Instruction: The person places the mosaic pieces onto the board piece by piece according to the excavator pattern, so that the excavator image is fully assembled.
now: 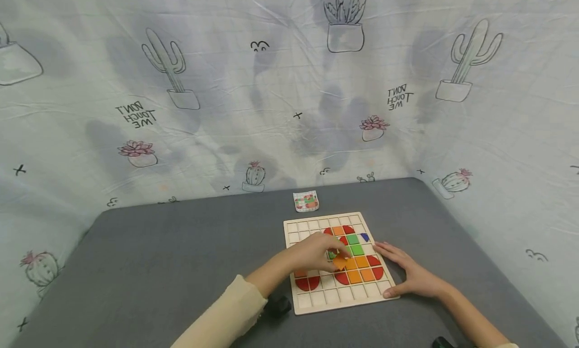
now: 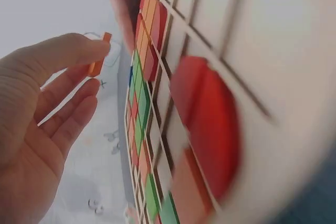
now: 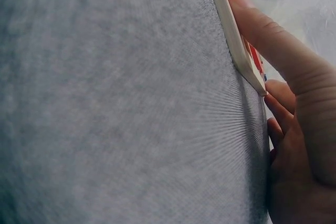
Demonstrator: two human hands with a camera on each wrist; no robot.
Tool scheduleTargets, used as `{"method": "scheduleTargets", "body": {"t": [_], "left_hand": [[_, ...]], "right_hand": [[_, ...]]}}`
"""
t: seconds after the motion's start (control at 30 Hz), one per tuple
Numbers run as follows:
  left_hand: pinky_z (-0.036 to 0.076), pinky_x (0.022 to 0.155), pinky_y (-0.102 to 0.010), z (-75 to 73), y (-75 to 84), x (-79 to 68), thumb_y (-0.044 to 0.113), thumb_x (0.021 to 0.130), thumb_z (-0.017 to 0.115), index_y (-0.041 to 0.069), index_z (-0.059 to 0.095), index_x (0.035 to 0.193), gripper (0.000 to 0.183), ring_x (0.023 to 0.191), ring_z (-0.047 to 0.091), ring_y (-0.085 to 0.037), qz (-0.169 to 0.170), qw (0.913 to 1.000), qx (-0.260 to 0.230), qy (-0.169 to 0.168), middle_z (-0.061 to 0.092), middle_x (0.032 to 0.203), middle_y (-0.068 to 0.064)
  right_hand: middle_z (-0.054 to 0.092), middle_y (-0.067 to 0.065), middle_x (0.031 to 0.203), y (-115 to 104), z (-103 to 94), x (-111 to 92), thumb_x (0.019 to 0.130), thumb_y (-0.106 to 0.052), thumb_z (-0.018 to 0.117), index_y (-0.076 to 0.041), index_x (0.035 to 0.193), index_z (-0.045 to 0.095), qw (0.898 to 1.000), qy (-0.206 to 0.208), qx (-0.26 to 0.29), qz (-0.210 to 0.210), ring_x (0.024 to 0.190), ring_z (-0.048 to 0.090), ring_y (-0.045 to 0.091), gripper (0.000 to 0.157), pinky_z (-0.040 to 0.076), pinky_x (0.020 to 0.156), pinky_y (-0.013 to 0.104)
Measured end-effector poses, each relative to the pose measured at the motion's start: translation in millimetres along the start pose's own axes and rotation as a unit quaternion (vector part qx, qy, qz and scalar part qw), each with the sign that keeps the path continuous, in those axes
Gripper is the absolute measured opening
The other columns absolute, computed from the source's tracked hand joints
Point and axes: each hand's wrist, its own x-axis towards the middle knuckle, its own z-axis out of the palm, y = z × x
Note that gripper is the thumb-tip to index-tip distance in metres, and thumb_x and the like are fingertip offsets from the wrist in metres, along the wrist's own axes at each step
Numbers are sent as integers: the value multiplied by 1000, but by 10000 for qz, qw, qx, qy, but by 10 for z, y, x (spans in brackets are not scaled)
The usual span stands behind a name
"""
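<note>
A square wooden grid board (image 1: 332, 295) lies on the grey table with flat coloured tiles in many cells. Above it, my left hand (image 1: 312, 254) pinches an orange tile (image 2: 100, 59) between thumb and fingertips, held off the board in the left wrist view. Orange tiles (image 1: 355, 276), green tiles (image 1: 357, 250) and rounded red tiles (image 1: 308, 283) sit in the cells; a blue tile (image 1: 364, 237) is near the right edge. My right hand (image 1: 413, 276) touches the board's right side, thumb at the lower right corner, fingers stretched along the edge. The left hand hides some cells.
Behind the board lies a small card (image 1: 306, 201) printed with a coloured grid pattern. The grey table (image 1: 190, 257) extends to both sides. A pale curtain (image 1: 226, 111) with cactus drawings hangs around the table. A black object (image 1: 278, 307) shows by the left forearm.
</note>
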Motion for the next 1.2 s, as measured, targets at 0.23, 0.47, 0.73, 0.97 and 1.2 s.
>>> {"method": "scheduleTargets", "body": {"t": [0.23,0.47,0.73,0.97,1.2], "left_hand": [[42,76,-12,54,-32,470,17,80,71,19,66,113,34,87,54,-1,-152,9991,337,-211,64,102,10],[40,72,-13,114,-58,736,18,85,67,21,65,115,30,84,54,-4,-188,9966,643,-469,64,100,7],[42,78,-13,179,-95,794,15,88,61,21,65,114,27,91,56,-5,-234,9965,637,-494,64,109,7],[44,76,-15,258,-84,812,29,83,68,23,65,114,32,90,57,-3,-790,9949,622,89,65,102,8],[45,74,-14,315,-39,846,26,83,69,22,67,111,28,87,58,-1,-1022,9917,746,238,66,98,10]], "right_hand": [[27,19,146,-1,-1,-4,65,-28,83,-10,143,33,10000,13,35,-91,129,11,-9,94,22,89,71],[26,18,147,31,17,2,64,-27,83,-11,144,33,9997,30,72,-241,127,8,-15,95,22,89,71],[24,24,146,39,41,11,64,-25,83,-6,143,33,9996,-24,231,-157,124,4,-21,95,21,89,73],[23,21,147,29,10,1,66,-26,82,-9,144,31,9998,-45,165,-134,128,5,-15,95,20,89,73],[25,23,146,29,8,-10,64,-28,83,-8,145,29,9999,45,106,-34,127,5,-15,99,18,90,73]]}}
